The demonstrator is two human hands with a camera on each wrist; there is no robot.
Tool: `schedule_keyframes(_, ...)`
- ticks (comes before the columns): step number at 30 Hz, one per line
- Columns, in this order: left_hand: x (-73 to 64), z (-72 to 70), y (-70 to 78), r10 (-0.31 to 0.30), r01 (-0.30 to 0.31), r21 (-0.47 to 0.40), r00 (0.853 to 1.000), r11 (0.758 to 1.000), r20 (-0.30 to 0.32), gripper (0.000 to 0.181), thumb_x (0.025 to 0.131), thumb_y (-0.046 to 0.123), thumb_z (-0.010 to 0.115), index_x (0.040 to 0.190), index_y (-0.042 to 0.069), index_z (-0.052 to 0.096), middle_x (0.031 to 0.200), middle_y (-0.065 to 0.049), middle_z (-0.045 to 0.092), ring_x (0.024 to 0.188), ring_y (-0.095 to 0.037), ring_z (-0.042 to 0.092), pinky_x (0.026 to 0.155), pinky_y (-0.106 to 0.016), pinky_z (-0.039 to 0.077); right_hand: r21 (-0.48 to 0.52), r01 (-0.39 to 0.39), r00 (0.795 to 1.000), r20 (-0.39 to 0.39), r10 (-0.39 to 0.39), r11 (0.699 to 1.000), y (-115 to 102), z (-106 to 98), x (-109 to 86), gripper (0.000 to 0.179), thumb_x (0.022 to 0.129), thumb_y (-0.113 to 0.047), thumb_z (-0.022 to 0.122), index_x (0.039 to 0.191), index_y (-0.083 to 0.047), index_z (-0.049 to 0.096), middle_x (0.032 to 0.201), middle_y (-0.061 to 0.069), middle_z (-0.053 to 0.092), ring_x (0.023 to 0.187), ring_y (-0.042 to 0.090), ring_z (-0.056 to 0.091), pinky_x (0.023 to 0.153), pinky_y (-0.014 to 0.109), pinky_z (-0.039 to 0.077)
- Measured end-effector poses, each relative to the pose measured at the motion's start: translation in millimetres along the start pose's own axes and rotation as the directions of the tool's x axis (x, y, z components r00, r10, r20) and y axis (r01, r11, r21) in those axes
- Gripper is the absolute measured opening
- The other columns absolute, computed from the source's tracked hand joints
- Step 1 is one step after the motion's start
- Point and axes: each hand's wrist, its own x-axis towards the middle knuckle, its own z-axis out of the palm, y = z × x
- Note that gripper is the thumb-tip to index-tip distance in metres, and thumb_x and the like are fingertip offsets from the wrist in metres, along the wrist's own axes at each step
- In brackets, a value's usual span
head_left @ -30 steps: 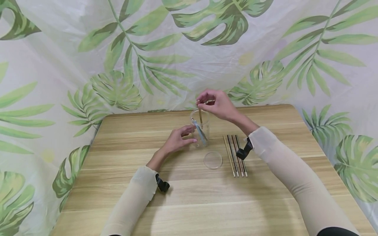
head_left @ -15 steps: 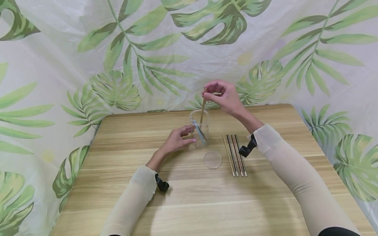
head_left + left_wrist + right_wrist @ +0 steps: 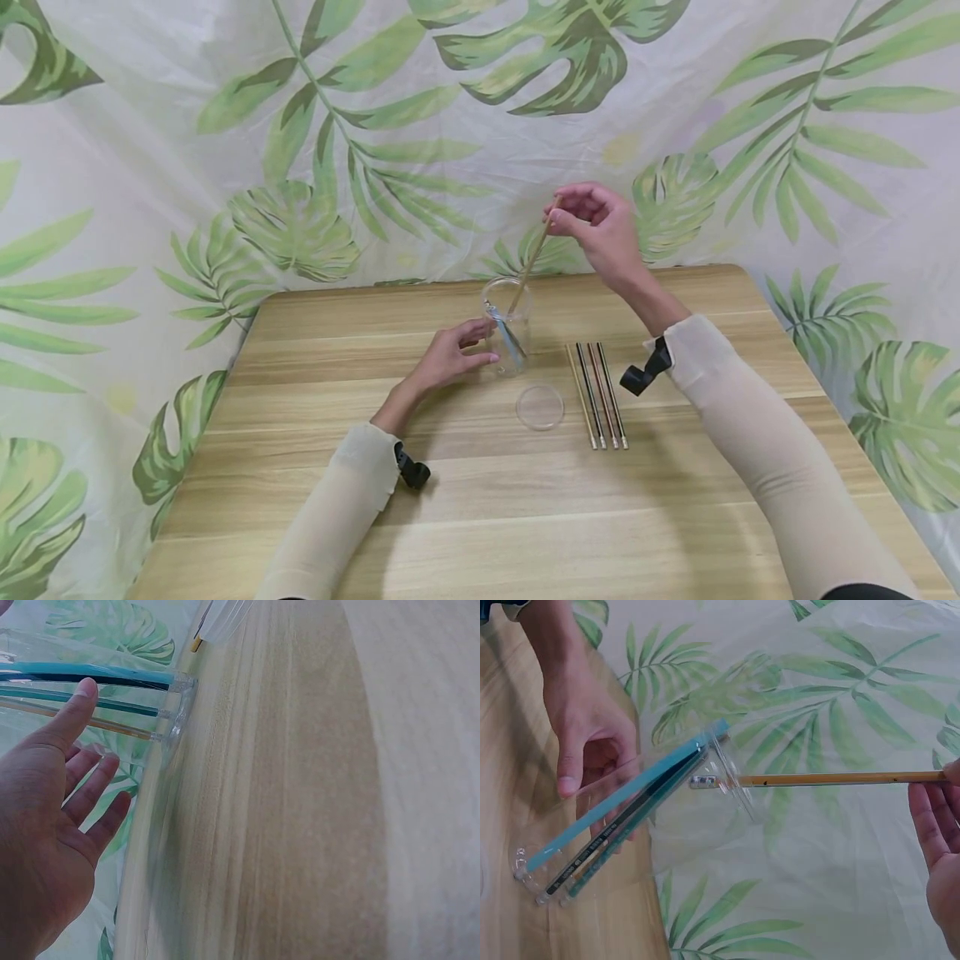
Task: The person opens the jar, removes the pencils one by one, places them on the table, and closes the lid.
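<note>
My right hand (image 3: 606, 233) pinches a yellow pencil (image 3: 535, 260) near its upper end, above the clear plastic cup (image 3: 524, 337). In the right wrist view the yellow pencil's eraser end (image 3: 705, 782) is at the cup's mouth. My left hand (image 3: 448, 360) holds the cup low on its left side, thumb in front and fingers behind, as the left wrist view also shows. Inside the cup a light blue pencil (image 3: 622, 792), a black pencil (image 3: 596, 847) and a teal pencil (image 3: 634, 831) lean together.
On the wooden table (image 3: 480, 500), a round clear lid (image 3: 540, 407) lies in front of the cup. Right of it several pencils (image 3: 597, 396) lie side by side, erasers toward me. A leaf-patterned cloth (image 3: 405, 150) hangs behind the table.
My right hand has risen and moved right, drawing the yellow pencil mostly out of the cup and tilting it rightward. My left hand and the cup have stayed in place.
</note>
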Motion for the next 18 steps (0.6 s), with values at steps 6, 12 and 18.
schedule_keyframes(6, -0.5, -0.3, 0.5, -0.005, 0.005, -0.005, 1.0, 1.0, 0.001, 0.066, 0.092, 0.017, 0.086, 0.148, 0.0, 0.057, 0.146, -0.019, 0.063, 0.134, -0.035, 0.063, 0.117, -0.045, 0.05, 0.045, -0.006, 0.997, -0.076, 0.009, 0.999, -6, -8, 1.5, 0.019, 0.094, 0.015, 0.071, 0.105, 0.0, 0.073, 0.094, 0.012, 0.077, 0.084, 0.023, 0.077, 0.076, 0.034, 0.068)
schedule_keyframes(12, -0.9, -0.3, 0.4, -0.006, 0.006, -0.025, 1.0, 1.0, -0.003, 0.066, 0.091, 0.016, 0.086, 0.148, -0.001, 0.057, 0.145, -0.022, 0.063, 0.133, -0.039, 0.063, 0.117, -0.049, 0.05, 0.163, -0.027, 0.987, -0.155, 0.053, 0.986, -12, -17, 3.3, 0.017, 0.092, 0.017, 0.07, 0.104, 0.005, 0.072, 0.092, 0.016, 0.076, 0.083, 0.025, 0.076, 0.077, 0.036, 0.068)
schedule_keyframes(18, -0.3, -0.3, 1.3, 0.003, -0.003, -0.004, 1.0, 1.0, -0.003, 0.066, 0.091, 0.017, 0.086, 0.148, -0.001, 0.057, 0.147, -0.018, 0.063, 0.133, -0.036, 0.064, 0.116, -0.046, 0.051, 0.277, -0.013, 0.972, -0.221, 0.077, 0.961, -17, -28, 5.5, 0.019, 0.091, 0.02, 0.07, 0.109, 0.017, 0.065, 0.09, 0.019, 0.075, 0.083, 0.028, 0.077, 0.076, 0.038, 0.069)
